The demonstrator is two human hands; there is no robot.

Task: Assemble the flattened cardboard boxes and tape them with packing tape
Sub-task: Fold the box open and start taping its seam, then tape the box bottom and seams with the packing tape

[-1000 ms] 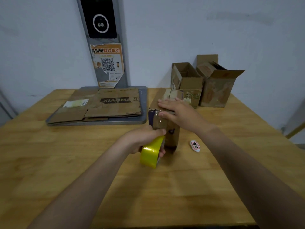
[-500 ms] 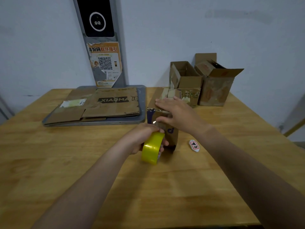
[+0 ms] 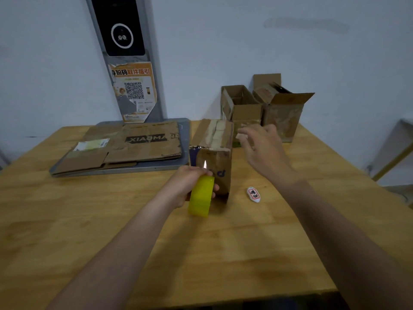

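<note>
The right hand [image 3: 266,151] has lifted off the box [image 3: 218,157] mid-table, fingers loose, and looks done smoothing. The left hand [image 3: 188,184] grips the tape roll [image 3: 201,198] at its near face.

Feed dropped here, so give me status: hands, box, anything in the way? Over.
Left hand grips yellow tape roll at box near face. Right hand open, hovering right of box. Small white object on table by box, nothing blocking.

Pale wall [image 3: 290,52], wooden table [image 3: 67,220]
</note>
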